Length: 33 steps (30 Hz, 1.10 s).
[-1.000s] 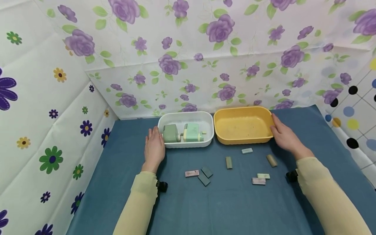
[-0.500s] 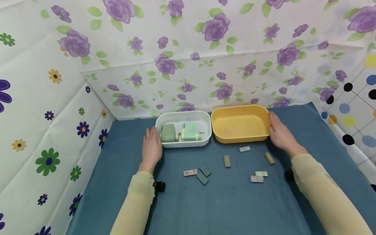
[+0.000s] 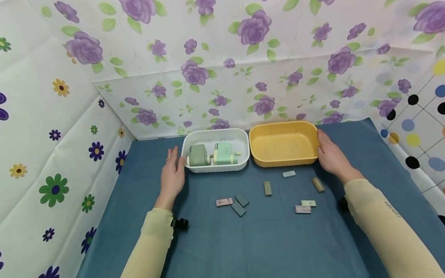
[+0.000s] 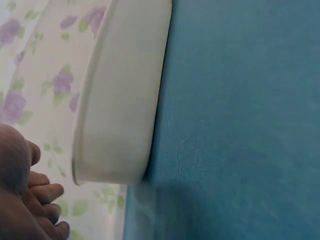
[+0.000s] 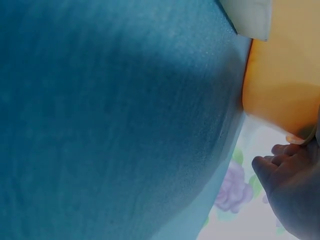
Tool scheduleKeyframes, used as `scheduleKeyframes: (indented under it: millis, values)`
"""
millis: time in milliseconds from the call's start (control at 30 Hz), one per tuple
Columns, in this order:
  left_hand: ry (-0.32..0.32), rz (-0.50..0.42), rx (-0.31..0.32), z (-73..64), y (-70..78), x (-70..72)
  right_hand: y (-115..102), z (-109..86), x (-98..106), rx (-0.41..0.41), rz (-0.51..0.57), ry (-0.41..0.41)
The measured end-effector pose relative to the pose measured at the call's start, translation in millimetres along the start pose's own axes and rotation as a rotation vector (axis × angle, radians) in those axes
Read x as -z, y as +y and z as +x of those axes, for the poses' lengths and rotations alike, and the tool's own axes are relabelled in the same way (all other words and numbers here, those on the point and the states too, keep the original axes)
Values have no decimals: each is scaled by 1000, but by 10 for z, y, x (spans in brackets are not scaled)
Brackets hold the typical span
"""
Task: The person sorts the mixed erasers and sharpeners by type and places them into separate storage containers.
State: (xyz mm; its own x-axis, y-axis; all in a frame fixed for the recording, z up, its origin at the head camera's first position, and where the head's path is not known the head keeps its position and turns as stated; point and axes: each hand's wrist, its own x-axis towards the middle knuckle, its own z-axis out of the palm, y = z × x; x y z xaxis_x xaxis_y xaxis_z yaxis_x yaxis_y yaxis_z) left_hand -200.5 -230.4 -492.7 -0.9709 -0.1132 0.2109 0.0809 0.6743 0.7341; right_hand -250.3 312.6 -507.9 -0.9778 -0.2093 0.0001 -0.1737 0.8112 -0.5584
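My left hand (image 3: 170, 179) is beside the left end of a white plastic basin (image 3: 216, 168), fingers fairly straight and thumb near the rim. In the left wrist view a gap separates that hand (image 4: 30, 195) from the basin (image 4: 120, 100). Two crank pencil sharpeners lie in the basin, one dull green (image 3: 198, 155) and one mint (image 3: 223, 153). My right hand (image 3: 332, 156) rests its extended fingers against the right end of a yellow basin (image 3: 283, 161). In the right wrist view the fingers (image 5: 280, 162) touch the yellow basin's end (image 5: 280, 95).
On the blue cloth (image 3: 264, 243) lie several small eraser-like blocks: a pink one (image 3: 224, 202), dark green ones (image 3: 238, 209), an olive one (image 3: 267, 188), a pale one (image 3: 289, 174), a brownish one (image 3: 318, 185) and another pinkish one (image 3: 303, 209). A flowered sheet (image 3: 222, 77) stands behind the basins.
My left hand has drawn back slightly to the left from the white basin's end, its thumb spreading from the fingers. My right hand stays at the yellow basin. The head view has shifted slightly.
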Motion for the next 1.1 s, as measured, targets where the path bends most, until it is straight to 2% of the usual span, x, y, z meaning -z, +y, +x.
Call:
scheduleKeyframes:
  millis: [267, 400, 500, 767, 900, 1100]
  values:
    - [48, -22, -201, -319, 160, 90, -15, -4, 29, -21, 1, -24]
    - [24, 0, -314, -454, 218, 78, -23, 0, 33, -26, -12, -25]
    - [-25, 35, -374, -534, 243, 50, -29, 5, 32, -28, -18, -20]
    - [-207, 108, -507, -635, 293, -29, -23, 9, 21, -27, -33, -18]
    - [-356, 163, -543, -640, 302, -62, -14, 16, 11, -39, -39, -31]
    - [-609, 272, -529, -633, 334, -122, -20, 8, 18, -47, -37, -51]
